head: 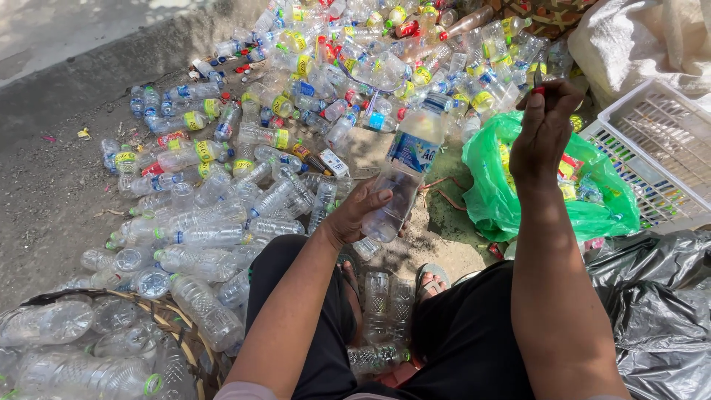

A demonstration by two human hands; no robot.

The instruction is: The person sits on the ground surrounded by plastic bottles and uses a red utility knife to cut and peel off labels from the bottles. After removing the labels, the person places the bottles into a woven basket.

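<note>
Left hand (355,216) wrapped around clear plastic bottle (404,167) with blue label, held tilted above ground. Right hand (544,130) raised over green bag (492,189), fingers pinched on small dark tool (538,77). Bottle heap (296,89) beyond.

Materials and finishes. The bottle (404,174) in the left hand (355,215) was clear, glossy plastic with a smooth printed label. The heaped bottles (244,170) were the same thin, shiny, partly crumpled plastic. The green bag (496,196) was glossy film; the black bags (659,296) were wrinkled, shiny sheet. The crate (659,141) was matt white moulded plastic, the basket (159,311) woven cane, and the ground (52,185) rough, matt concrete.
</note>
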